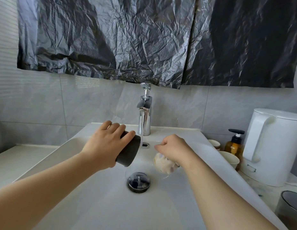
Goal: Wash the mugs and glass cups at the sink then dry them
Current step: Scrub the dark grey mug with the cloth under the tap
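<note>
Head view. Left hand (108,143): your fingers wrap over a dark grey mug (129,151) and grip it. The mug is tilted above the white sink (61,147), left of the chrome faucet (144,113), and a thin stream of water (142,138) falls just beside it. Right hand (174,149): clenched on a cream cloth (163,163) over the basin's right half. A faint clear outline around the cloth suggests a glass cup (166,175); you cannot tell for sure. Drain stopper (139,181) sits between and below both hands. On the counter to the right are two pale cups (230,159), an amber pump bottle (234,146) and a white kettle (273,146).
</note>
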`<action>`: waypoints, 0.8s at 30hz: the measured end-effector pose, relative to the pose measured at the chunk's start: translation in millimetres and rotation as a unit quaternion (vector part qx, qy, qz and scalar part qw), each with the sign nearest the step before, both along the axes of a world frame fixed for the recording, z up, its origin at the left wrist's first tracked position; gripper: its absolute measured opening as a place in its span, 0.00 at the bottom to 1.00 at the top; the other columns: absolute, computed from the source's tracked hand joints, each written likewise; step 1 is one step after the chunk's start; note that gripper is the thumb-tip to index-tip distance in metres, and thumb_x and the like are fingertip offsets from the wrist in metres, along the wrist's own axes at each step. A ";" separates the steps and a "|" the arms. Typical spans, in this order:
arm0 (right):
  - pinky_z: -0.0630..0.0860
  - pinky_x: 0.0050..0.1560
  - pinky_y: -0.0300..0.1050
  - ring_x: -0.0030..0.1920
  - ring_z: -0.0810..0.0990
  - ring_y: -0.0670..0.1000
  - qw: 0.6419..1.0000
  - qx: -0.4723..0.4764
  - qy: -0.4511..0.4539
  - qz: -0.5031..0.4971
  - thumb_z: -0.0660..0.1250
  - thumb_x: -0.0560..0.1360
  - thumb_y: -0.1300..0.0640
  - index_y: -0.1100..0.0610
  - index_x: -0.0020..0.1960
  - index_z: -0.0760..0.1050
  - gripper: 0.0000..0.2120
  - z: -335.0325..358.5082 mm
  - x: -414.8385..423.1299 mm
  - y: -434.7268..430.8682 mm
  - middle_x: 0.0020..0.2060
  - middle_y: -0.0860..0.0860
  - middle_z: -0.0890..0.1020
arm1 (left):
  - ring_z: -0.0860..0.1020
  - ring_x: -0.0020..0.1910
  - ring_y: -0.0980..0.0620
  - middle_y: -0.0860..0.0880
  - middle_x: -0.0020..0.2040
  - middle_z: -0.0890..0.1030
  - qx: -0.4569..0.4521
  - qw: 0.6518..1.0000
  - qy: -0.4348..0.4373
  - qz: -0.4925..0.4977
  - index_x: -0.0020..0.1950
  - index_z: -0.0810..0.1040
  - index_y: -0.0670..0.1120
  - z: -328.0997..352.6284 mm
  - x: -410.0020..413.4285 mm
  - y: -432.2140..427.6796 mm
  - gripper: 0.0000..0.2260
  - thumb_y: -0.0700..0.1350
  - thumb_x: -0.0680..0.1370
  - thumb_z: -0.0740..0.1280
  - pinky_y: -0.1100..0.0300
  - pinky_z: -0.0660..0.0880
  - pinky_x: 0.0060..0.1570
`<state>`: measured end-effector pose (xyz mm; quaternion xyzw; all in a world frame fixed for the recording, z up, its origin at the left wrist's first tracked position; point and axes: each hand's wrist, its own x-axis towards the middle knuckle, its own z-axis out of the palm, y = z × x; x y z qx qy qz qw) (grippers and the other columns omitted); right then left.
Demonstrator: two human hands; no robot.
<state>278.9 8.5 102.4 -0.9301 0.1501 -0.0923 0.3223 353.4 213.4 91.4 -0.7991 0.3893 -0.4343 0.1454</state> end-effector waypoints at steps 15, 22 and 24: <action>0.71 0.31 0.39 0.35 0.77 0.55 0.997 0.000 0.026 0.070 0.62 0.71 0.56 0.51 0.35 0.75 0.08 -4.0 -0.4 24.7 0.33 0.49 0.78 | 0.79 0.45 0.51 0.47 0.52 0.80 -0.550 0.604 0.570 -0.086 0.60 0.70 0.48 1.8 -4.1 25.7 0.38 0.45 0.54 0.82 0.61 0.73 0.35; 0.72 0.34 0.42 0.32 0.74 0.54 0.997 0.058 -0.013 0.047 0.62 0.71 0.55 0.54 0.36 0.76 0.08 -8.2 13.0 50.3 0.28 0.49 0.75 | 0.78 0.45 0.52 0.47 0.51 0.79 -0.658 0.550 0.496 -0.136 0.62 0.70 0.44 5.5 21.0 26.3 0.38 0.47 0.54 0.76 0.61 0.72 0.35; 0.72 0.31 0.39 0.30 0.73 0.53 0.996 0.067 -0.008 0.049 0.62 0.72 0.55 0.54 0.33 0.75 0.10 -9.1 20.9 59.2 0.27 0.50 0.75 | 0.78 0.48 0.50 0.47 0.53 0.78 -0.687 0.538 0.471 -0.133 0.64 0.68 0.44 3.8 32.7 23.1 0.40 0.48 0.54 0.76 0.60 0.73 0.36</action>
